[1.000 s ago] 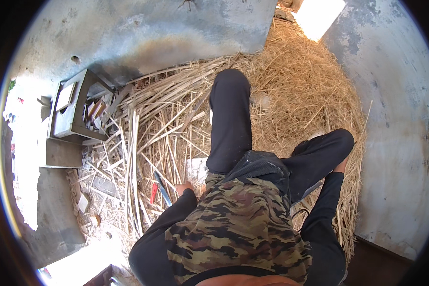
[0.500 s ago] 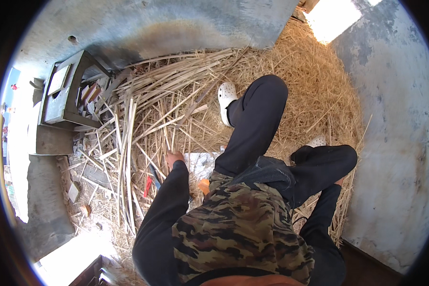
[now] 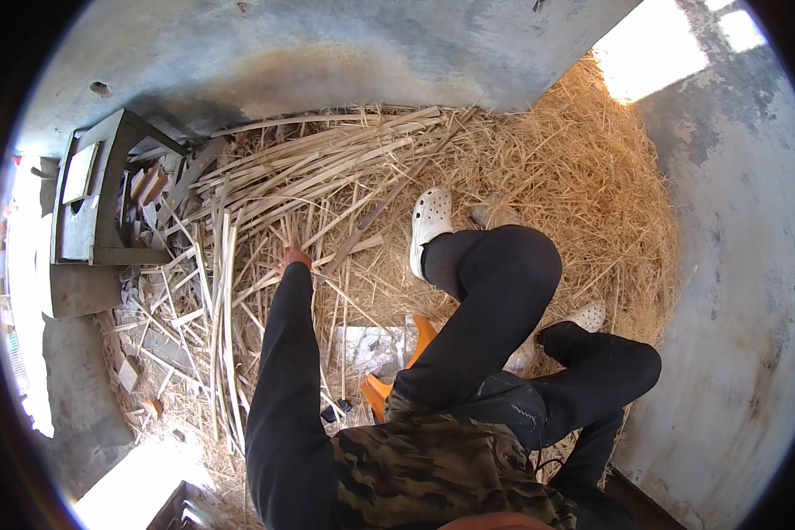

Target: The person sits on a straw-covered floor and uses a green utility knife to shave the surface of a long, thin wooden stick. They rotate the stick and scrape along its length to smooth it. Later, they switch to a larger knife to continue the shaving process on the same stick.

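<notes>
My left hand (image 3: 296,256) reaches out at arm's length to the edge of a heap of long, pale split-wood strips (image 3: 327,163). Its fingers look stretched out among the strips; small in the picture, they show no strip clearly held. More strips (image 3: 227,327) lie lengthwise to the left of my forearm. My right arm goes down behind my bent knee, and the right hand is hidden. Beside my thigh, two orange plastic leg-like parts (image 3: 422,337) stick out by a pale, stained sheet (image 3: 366,349). A small black object (image 3: 335,411) lies close to my left sleeve.
Loose straw (image 3: 592,203) covers the floor ahead and right, up to a grey-blue wall (image 3: 733,291). An old wooden cabinet frame (image 3: 106,190) with debris stands at far left. White clogs (image 3: 431,225) are on my feet. Broken pieces (image 3: 129,374) lie at lower left.
My left hand has moved forward and left, deeper toward the strips. A red and blue item near it is now out of sight. More of the orange plastic shows; the right wrist has become hidden.
</notes>
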Tool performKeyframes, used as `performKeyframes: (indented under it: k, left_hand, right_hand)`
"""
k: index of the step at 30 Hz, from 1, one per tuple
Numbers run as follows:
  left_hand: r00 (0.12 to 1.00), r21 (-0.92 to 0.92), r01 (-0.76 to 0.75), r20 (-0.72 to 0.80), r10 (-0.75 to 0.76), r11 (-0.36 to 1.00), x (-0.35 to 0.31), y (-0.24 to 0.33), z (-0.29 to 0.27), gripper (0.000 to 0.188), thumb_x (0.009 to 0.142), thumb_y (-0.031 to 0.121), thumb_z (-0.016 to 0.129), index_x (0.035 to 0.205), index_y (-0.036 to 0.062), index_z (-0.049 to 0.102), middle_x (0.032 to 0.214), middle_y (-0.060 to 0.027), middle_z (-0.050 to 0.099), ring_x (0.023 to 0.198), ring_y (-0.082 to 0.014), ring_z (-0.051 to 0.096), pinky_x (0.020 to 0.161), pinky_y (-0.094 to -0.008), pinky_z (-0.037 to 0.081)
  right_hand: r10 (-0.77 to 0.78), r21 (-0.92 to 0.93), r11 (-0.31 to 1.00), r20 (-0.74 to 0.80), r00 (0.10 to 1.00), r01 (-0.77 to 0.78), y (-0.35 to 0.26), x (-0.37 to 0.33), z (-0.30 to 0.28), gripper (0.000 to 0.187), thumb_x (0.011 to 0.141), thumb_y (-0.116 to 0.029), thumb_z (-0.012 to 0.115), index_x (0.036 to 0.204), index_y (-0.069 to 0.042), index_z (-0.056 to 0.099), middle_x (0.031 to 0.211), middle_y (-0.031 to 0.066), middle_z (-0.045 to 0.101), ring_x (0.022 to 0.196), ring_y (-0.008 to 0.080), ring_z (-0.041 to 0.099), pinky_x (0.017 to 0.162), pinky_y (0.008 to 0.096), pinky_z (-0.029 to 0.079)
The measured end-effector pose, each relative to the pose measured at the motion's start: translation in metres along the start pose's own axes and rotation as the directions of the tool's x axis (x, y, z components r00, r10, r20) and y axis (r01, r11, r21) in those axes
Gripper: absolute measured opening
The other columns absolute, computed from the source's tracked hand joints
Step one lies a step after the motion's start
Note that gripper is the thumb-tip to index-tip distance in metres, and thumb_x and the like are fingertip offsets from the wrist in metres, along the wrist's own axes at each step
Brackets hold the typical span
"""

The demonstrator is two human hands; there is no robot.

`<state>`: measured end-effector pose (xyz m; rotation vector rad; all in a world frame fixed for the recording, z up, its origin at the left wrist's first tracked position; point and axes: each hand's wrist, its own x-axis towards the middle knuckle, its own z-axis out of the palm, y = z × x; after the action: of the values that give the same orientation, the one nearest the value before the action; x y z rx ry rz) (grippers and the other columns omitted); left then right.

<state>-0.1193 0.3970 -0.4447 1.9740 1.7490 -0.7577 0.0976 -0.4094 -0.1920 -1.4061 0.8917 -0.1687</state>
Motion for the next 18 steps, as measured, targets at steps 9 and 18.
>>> performKeyframes:
  k: [9,18]
  left_hand:
    - [0.926,0.109,-0.162,-0.327,0.189,0.981,-0.004,-0.022,-0.031,0.022,0.087,0.035,0.061,0.105,0.0221,0.063,0.101,-0.0121,0.069,0.095,-0.0326,0.066,0.087,-0.0483,0.046]
    - [0.428,0.111,-0.649,-0.765,0.481,0.753,-0.039,-0.141,-0.159,0.023,0.091,0.019,0.060,0.106,0.0039,0.069,0.093,-0.0179,0.068,0.077,-0.0339,0.067,0.069,-0.0416,0.054]
  right_hand:
    - [-0.001,-0.034,0.999,-0.044,0.999,0.000,0.003,-0.011,-0.012,0.026,0.093,-0.025,0.060,0.093,0.000,0.065,0.075,0.0051,0.064,0.064,0.0162,0.060,0.060,0.0309,0.050]
    - [-0.026,0.006,1.000,0.020,0.999,0.026,0.017,0.009,-0.010,0.026,0.092,-0.024,0.061,0.092,0.001,0.066,0.077,0.0055,0.065,0.065,0.0164,0.060,0.061,0.0308,0.050]
